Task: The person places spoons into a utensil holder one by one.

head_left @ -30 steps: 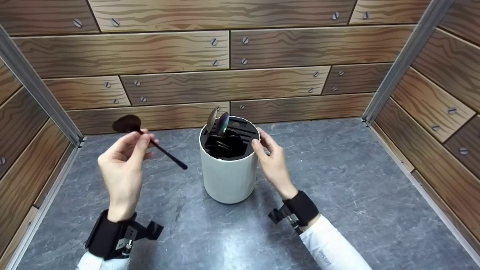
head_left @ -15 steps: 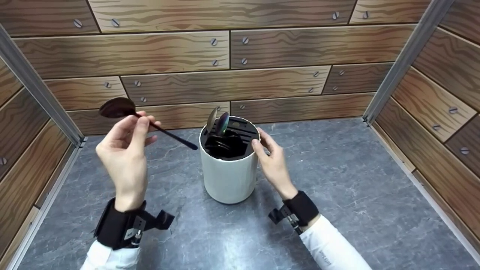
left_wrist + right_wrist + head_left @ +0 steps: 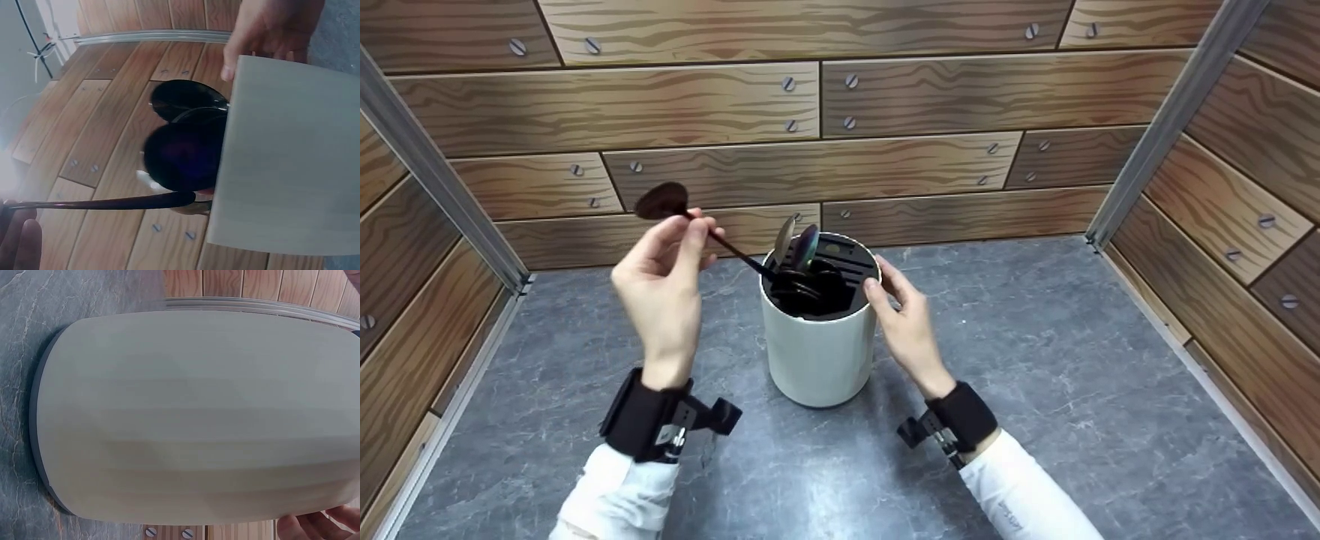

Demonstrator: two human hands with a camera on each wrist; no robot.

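My left hand (image 3: 664, 281) pinches a dark metal spoon (image 3: 661, 201) near its bowl, which points up and left. In the head view the spoon's handle slants down to the right, its end overlapping the left rim of a white round utensil holder (image 3: 819, 367). In the left wrist view the handle (image 3: 112, 203) lies alongside dark spoon bowls (image 3: 183, 157) that stick out of the holder. My right hand (image 3: 906, 319) rests at the holder's right rim, thumb in front, fingers behind. The right wrist view shows fingertips (image 3: 289, 527) against its side.
The holder has a black slotted top (image 3: 840, 259) and stands upright on a grey marbled surface (image 3: 1035, 337). Two shiny spoon bowls (image 3: 805, 246) rise highest from it, others sit lower. Wood-patterned walls (image 3: 922, 97) enclose the back and both sides.
My left hand has risen and moved right with the spoon, bringing the handle's end from left of the holder to its rim. My right hand and the holder have stayed in place.
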